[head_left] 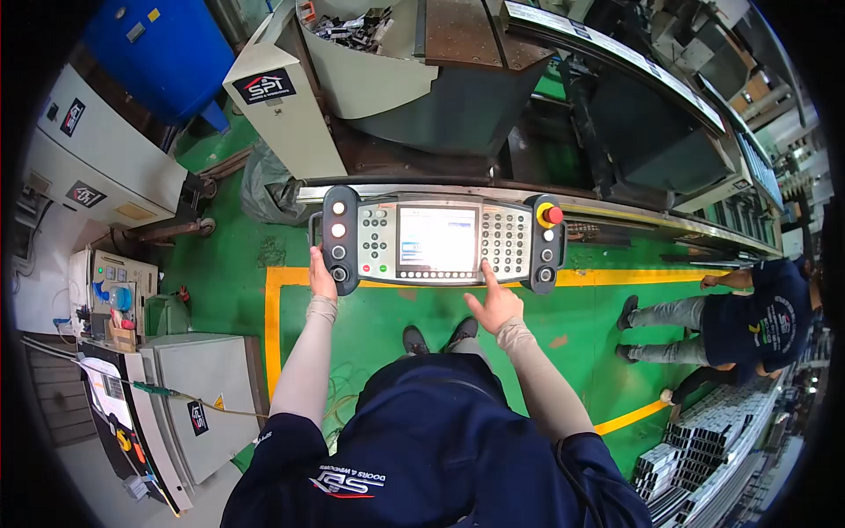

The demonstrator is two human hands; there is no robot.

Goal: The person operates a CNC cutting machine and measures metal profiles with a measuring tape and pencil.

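Observation:
In front of me is a machine control panel (383,238) with a bright screen (437,238), round keys and dark side grips. My left hand (322,275) grips its left side beside the handle; part of the fingers is hidden behind it. With the index finger stretched out, my right hand (497,299) reaches the lower left of the keypad (505,242), at the screen's right edge. Its thumb stands apart and nothing is held in it. A red emergency stop button (553,215) on a yellow base sits at the panel's upper right.
Behind the panel stands a large machine (387,97) with a metal rail. Grey cabinets (207,387) and a blue tank (167,62) are at the left. Another person (748,317) stands at the right, near stacked metal profiles (695,449). Yellow lines (274,334) mark the green floor.

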